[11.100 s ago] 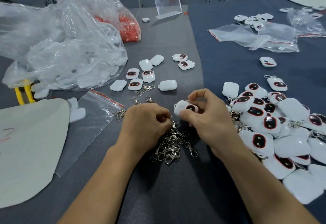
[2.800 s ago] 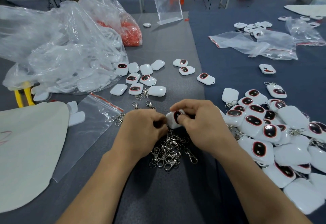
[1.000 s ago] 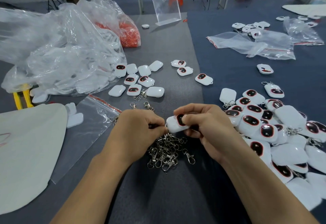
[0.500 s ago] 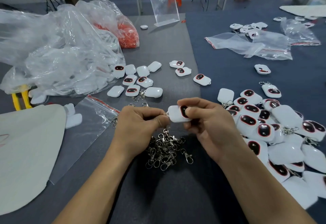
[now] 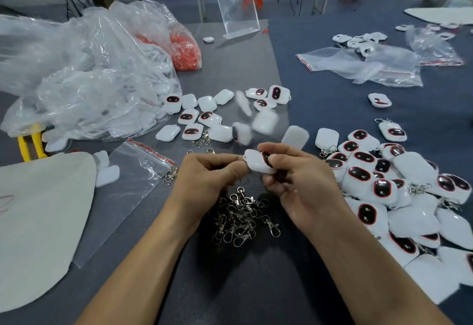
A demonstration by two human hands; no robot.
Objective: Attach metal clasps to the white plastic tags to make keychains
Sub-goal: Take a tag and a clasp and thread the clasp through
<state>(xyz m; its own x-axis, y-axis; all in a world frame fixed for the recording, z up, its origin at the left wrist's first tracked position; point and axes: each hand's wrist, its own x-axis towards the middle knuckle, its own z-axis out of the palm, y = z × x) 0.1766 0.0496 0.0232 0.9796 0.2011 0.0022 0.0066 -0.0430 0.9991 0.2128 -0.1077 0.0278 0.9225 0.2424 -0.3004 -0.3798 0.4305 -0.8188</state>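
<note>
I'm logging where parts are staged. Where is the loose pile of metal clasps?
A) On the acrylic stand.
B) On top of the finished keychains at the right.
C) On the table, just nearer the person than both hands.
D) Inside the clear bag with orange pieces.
C: the pile of metal clasps lies on the dark table, just below the left hand and right hand.

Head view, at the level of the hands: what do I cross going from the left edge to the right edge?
white sheet → clear zip bag → left hand → metal clasp it pinches → white tag → right hand gripping the tag → pile of finished keychains
</note>
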